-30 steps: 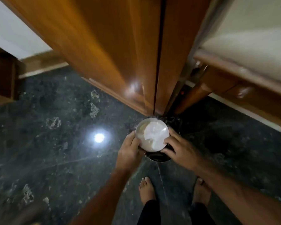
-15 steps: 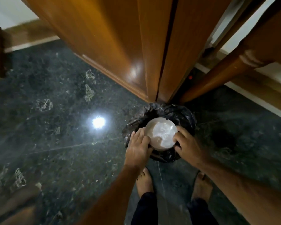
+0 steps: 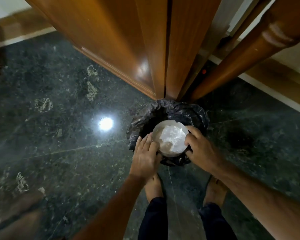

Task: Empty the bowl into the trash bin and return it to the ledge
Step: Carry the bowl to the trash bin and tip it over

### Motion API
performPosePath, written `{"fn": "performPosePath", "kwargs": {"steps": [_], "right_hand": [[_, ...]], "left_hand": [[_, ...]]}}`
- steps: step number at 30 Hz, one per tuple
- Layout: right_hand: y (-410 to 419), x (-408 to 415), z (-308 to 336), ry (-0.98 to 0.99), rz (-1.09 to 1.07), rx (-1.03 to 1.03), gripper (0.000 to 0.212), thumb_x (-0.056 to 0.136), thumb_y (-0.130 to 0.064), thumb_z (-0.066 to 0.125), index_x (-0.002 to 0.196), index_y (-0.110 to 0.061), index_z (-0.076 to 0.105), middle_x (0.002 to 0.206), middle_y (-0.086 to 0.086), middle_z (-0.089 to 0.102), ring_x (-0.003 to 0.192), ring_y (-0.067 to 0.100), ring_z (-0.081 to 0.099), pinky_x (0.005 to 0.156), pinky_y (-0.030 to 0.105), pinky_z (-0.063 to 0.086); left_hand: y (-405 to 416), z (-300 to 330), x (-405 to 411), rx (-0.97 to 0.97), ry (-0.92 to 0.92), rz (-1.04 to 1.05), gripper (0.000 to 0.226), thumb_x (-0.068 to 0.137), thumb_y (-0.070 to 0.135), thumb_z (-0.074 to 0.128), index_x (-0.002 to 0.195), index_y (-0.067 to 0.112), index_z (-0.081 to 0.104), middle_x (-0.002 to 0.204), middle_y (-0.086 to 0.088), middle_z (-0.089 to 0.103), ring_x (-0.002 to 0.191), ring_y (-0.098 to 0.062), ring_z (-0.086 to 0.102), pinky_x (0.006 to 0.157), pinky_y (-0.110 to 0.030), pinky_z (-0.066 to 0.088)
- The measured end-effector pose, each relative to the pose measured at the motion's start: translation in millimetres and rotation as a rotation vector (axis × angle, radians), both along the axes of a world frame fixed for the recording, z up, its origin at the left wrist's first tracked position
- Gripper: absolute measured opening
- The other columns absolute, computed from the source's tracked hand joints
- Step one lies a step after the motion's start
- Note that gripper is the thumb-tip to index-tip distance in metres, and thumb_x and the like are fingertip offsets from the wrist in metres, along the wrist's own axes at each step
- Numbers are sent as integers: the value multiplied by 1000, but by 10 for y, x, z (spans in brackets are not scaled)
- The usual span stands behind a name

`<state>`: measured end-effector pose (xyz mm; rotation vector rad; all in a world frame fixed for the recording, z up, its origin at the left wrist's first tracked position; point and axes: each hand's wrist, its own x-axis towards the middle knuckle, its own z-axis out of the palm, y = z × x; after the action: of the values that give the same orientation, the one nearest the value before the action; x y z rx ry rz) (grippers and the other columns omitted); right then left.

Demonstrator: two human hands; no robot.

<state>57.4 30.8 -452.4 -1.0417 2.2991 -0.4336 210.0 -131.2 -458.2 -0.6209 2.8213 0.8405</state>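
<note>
Since the earlier frame the bowl (image 3: 170, 138) has come lower, now just above the mouth of the trash bin (image 3: 200, 113), whose black liner shows all round it; left hand (image 3: 145, 155) clasps the near-left rim, fingers curled against the wall; right hand (image 3: 200, 149) clasps the right rim, thumb over the edge; bowl upright, white contents not yet tipped out; two-handed hold likely steadies it for a controlled tilt so nothing lands on the floor (image 3: 59, 135); bin tucked against the wooden door (image 3: 111, 40); ledge not in view; no labels or writing legible.
</note>
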Motion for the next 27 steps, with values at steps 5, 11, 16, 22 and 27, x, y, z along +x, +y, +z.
{"fn": "performPosePath", "kwargs": {"steps": [5, 11, 16, 22, 27], "right_hand": [[-154, -94, 7, 36, -18, -6, 24, 78, -1, 70, 93, -7, 53, 150, 18, 40, 88, 41, 67, 57, 38, 52], [-65, 57, -207, -10, -10, 103, 23, 80, -7, 72, 95, -4, 54, 153, 16, 38, 89, 41, 67, 57, 35, 44], [-24, 100, -255, -106, -80, -79, 32, 80, 3, 67, 106, -4, 50, 152, 25, 39, 122, 39, 57, 83, 42, 55], [-320, -168, -248, -187, -175, -94, 54, 93, -11, 63, 142, -11, 40, 139, 20, 53, 127, 36, 49, 99, 35, 39], [-596, -373, -306, -354, -306, 153, 48, 101, -31, 46, 143, -7, 42, 146, 22, 47, 133, 37, 44, 107, 42, 36]], "left_hand": [[-79, 18, -195, 17, -4, 49, 16, 90, 8, 61, 106, 4, 58, 142, -29, 49, 137, -40, 41, 112, -55, 38], [-8, -122, -109, 14, -101, -17, 24, 88, 9, 67, 110, 0, 59, 139, -32, 51, 125, -45, 51, 97, -55, 52], [-14, -147, -93, -105, -151, 19, 51, 86, 27, 68, 130, 6, 54, 141, -20, 54, 130, -41, 46, 105, -60, 42], [-321, 1, -386, -40, -238, -30, 61, 97, 45, 51, 142, 5, 39, 126, -16, 64, 119, -34, 49, 94, -48, 45], [-505, 123, -890, 136, -429, 84, 40, 103, 37, 38, 109, 2, 57, 101, -22, 68, 90, -36, 63, 68, -37, 41]]}}
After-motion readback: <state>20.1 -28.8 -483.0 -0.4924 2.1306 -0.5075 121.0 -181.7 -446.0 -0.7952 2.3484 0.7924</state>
